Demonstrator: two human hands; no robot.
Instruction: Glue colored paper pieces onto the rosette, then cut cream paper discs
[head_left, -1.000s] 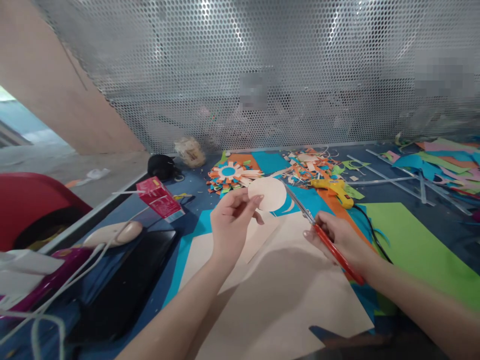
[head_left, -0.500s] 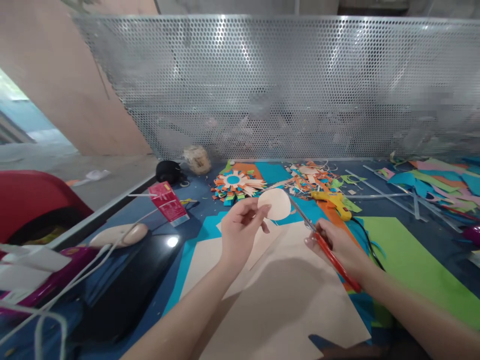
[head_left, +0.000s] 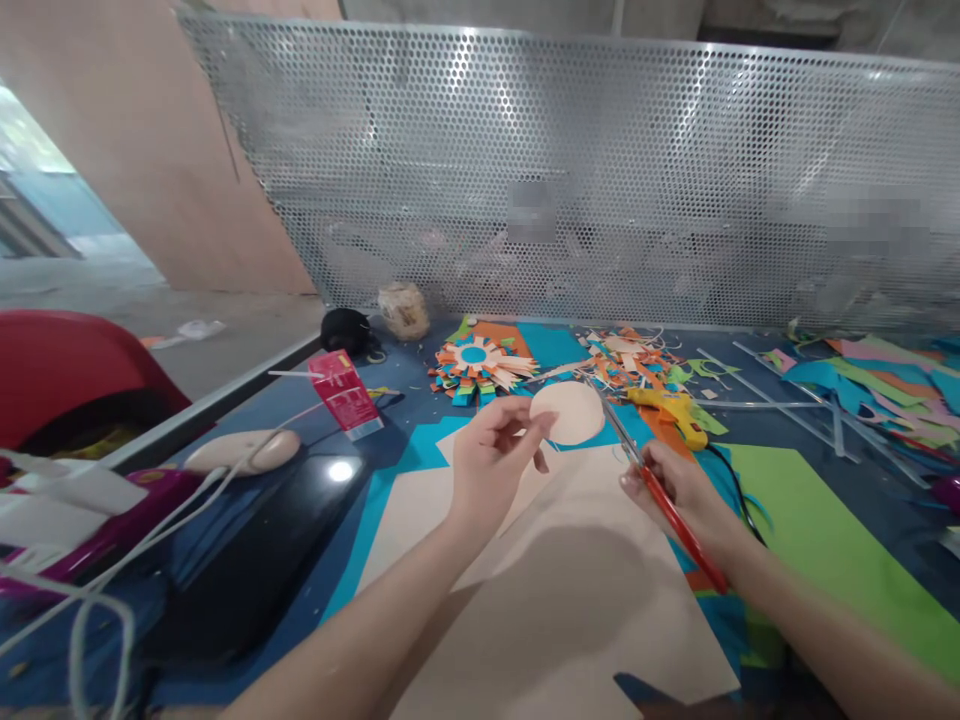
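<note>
My left hand (head_left: 491,462) pinches a pale peach paper disc (head_left: 568,412) by its left edge and holds it up above the table. My right hand (head_left: 679,492) grips red-handled scissors (head_left: 651,470), whose metal blades point up and left toward the disc's right edge. Both hands hover over a large peach paper sheet (head_left: 570,610) lying on blue, orange and green sheets.
A paper flower of orange, blue and peach strips (head_left: 477,363) and a pile of scraps (head_left: 626,357) lie behind. A yellow glue gun (head_left: 670,408) rests to the right, a red carton (head_left: 346,393) and beige mouse (head_left: 244,451) to the left. Perforated metal screen (head_left: 570,180) at back.
The view has tilted up a little, showing more of the screen. Both hands keep their grip and hold about the same pose with disc and scissors.
</note>
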